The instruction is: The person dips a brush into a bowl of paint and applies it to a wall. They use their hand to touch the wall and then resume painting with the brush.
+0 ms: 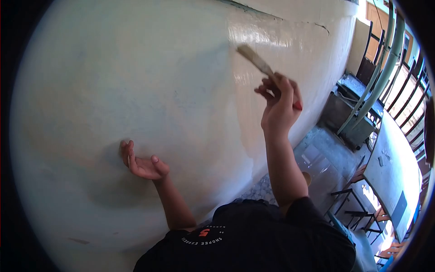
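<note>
My right hand (282, 106) is closed around the handle of a paintbrush (254, 58), held up in front of the wall (190, 90). The brush tilts up and to the left, its bristles close to the edge of a glossy, wet-looking cream patch (290, 59). Left of that edge the wall is paler and matte, with faint bluish marks. Lower on the left, my left hand (145, 165) is raised beside the matte part with its fingers loosely curled apart and nothing in it.
A crack (253, 10) runs along the top of the wall. At the right stand a white table (392, 167), dark-legged stools (351, 199), green pipes (385, 68) and a metal railing (410, 90). A grey box-like unit (346, 113) sits by the wall's far end, on the tiled floor (317, 149).
</note>
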### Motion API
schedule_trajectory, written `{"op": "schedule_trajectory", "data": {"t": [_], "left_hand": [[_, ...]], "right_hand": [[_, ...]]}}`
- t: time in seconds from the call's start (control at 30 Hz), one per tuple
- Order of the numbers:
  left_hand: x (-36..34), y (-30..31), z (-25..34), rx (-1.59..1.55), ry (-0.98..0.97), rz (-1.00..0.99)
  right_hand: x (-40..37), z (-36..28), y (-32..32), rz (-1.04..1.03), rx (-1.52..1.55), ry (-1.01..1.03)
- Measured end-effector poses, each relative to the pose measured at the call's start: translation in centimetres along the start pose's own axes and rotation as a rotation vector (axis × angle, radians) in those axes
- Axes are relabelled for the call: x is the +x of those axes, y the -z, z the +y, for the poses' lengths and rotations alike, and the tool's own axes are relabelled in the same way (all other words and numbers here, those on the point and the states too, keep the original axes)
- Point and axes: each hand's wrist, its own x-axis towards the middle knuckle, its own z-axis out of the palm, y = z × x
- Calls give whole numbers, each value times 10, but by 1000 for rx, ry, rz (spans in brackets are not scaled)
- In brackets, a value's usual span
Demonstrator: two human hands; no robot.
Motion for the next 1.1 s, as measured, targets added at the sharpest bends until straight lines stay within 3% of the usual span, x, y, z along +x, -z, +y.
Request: {"op": "schedule_trajectory", "data": {"t": [0.07, 0.17, 0.27, 0.47, 0.53, 0.73, 0.77, 0.87, 1.0, 1.1], "left_hand": [[0, -1, 1, -17, 6, -23], [-4, 0, 4, 15, 29, -32], [-6, -3, 14, 12, 62, -38], [-11, 6, 37, -94, 139, -178], [-8, 8, 37, -47, 23, -300], [-10, -6, 26, -106, -31, -417], [-11, -13, 20, -74, -75, -471], [-19, -19, 13, 20, -199, -568], [-30, -14, -3, -30, -353, -451], [-27, -8, -17, -20, -412, -470]], "right_hand": [[6, -13, -15, -45, 29, 98], [15, -2, -19, -115, 23, 82], [0, 41, 30, -115, -93, -73], [-82, 91, 171, 210, -231, -332], [-98, 90, 181, 336, -246, -390], [-98, 84, 142, 133, -90, -180], [-101, 94, 145, 177, -94, -168], [-129, 134, 177, 208, -157, -307], [-182, 193, 268, 417, -426, -377], [-216, 224, 335, 534, -556, -461]]}}
